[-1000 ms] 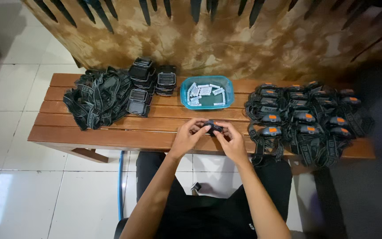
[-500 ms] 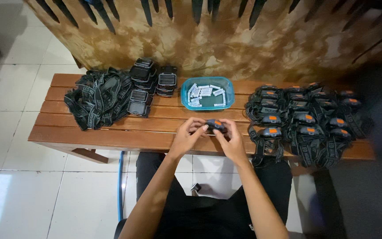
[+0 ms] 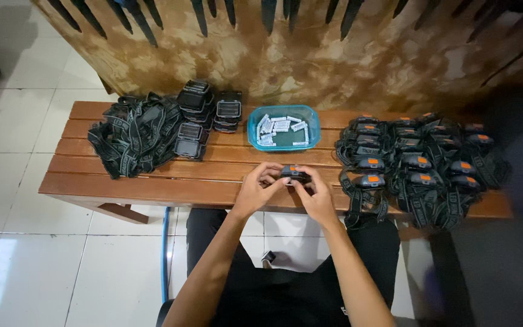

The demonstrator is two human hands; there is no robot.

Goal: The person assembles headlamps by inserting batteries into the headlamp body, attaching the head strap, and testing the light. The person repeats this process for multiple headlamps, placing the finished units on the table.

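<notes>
headlamp body (image 3: 295, 174), small, dark and marked with orange, sits between both hands just above the near edge of the table (image 3: 152, 181), roughly at its middle. left hand (image 3: 260, 189) cups it from the left, its grip pinching that end with fingertips curled over the top; right hand (image 3: 317, 195) closes on the right end, thumb and fingers pressed around the casing. the step in hand looks like work on the lamp unit itself, most likely opening or closing its small casing, though the exact part under the fingers is too small to tell. just beyond the hands stands a blue tray (image 3: 254, 137) of small white cells. to the left lie a heap of dark straps (image 3: 133, 133) and a stack of black lamp housings (image 3: 200, 112); to the right lies a pile of finished headlamps (image 3: 419, 165) with straps and orange buttons. judging by this layout, the next move calls for a steady pinch from one hand while the other does the fine finger work, keeping the unit low over the table so nothing small drops to the tiled floor (image 3: 25, 254).
</notes>
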